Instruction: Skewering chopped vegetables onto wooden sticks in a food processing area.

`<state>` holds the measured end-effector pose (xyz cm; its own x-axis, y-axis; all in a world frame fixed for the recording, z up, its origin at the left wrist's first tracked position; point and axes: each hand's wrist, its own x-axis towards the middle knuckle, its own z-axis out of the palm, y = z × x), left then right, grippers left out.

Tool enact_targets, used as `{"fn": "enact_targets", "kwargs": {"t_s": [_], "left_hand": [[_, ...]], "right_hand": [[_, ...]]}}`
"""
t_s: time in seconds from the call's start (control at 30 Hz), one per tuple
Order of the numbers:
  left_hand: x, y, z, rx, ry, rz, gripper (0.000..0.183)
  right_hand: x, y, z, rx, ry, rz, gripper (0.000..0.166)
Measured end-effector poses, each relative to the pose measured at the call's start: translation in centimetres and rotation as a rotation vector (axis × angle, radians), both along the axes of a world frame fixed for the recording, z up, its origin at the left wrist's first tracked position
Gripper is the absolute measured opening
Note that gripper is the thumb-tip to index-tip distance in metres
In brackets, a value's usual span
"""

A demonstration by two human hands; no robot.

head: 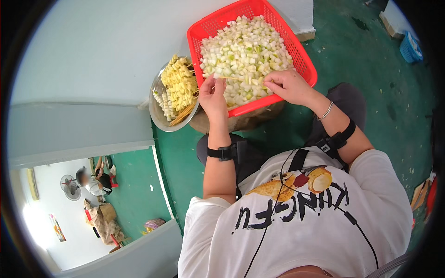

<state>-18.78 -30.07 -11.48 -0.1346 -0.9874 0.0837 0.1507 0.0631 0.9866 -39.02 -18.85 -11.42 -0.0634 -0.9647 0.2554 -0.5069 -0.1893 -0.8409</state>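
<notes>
My left hand [212, 96] is over the near left side of a red plastic basket [301, 59]. Its thumb and fingers pinch a thin bamboo skewer [232, 78], and a pale cube [217, 75] shows at the fingertips. The skewer points right, above a heap of diced white and pale green vegetable [243, 52] that fills the basket. My right hand [290, 86] reaches over the near right side, thumb and forefinger close together at the cubes. Whether a piece is between those fingertips is hidden.
Left of the basket, a round metal bowl [160, 120] holds yellow filled skewers [179, 83], white filled skewers [164, 104] and loose bamboo sticks [183, 114]. A brown support [243, 123] is under the basket. Through an opening, a person [95, 184] sits near a fan [70, 187].
</notes>
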Motion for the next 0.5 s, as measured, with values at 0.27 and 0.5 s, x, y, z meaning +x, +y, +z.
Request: {"fn": "enact_targets", "kwargs": {"t_s": [0.27, 0.5], "left_hand": [[-0.1, -0.1, -0.5, -0.056, -0.001, 0.052, 0.027], [-0.2, 0.1, -0.8, -0.187, -0.093, 0.023, 0.023]], "right_hand": [[0.0, 0.1, 0.3, -0.008, -0.017, -0.005, 0.016], [-0.1, 0.3, 1.1, 0.013, 0.063, 0.011, 0.017]]}}
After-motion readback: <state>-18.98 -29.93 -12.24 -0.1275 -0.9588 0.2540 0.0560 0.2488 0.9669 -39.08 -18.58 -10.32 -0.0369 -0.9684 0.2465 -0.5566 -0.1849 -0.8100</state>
